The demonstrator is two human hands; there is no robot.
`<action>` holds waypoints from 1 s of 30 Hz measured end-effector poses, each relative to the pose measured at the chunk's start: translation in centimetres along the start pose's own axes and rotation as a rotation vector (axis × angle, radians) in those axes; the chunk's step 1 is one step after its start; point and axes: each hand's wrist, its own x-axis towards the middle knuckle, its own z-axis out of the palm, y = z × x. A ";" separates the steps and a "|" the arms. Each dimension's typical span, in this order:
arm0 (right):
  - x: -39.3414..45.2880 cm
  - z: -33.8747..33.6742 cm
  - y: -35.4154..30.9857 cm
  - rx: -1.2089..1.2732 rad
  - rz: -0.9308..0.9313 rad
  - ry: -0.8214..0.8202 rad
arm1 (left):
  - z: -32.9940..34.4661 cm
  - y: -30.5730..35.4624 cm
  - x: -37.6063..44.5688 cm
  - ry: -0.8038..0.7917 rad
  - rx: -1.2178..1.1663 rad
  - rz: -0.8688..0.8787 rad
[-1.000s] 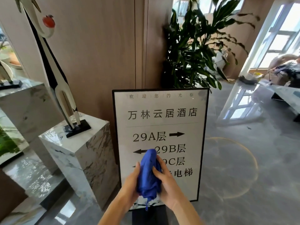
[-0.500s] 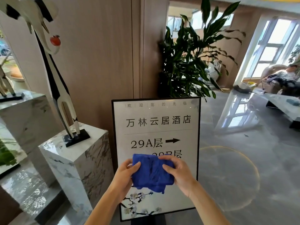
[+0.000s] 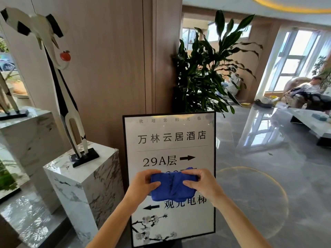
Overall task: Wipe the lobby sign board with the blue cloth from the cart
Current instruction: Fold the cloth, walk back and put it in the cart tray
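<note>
Item: blue cloth (image 3: pixel 172 187), pinched at 9 by your left hand (image 3: pixel 143 185), at 3 by your right hand (image 3: pixel 200 183). Press it flat; start at the sign board (image 3: pixel 170 136)'s 12 o'clock edge.

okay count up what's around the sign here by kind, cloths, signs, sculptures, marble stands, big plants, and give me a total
Cloths: 1, the blue cloth held by left hand and right hand
Signs: 1, the sign board
Sculptures: 2
Marble stands: 2
Big plants: 1
Total: 7
</note>
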 end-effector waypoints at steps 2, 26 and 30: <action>0.3 -0.1 0.1 -0.268 -0.044 0.051 | 0.2 0.3 0.3 0.045 0.235 0.040; 3.2 -4.3 -4.4 -0.531 -0.353 0.221 | 0.6 6.7 1.8 0.427 0.360 0.200; 4.5 -3.8 -4.4 -0.570 -0.343 0.160 | 0.7 6.8 1.2 0.477 0.421 0.195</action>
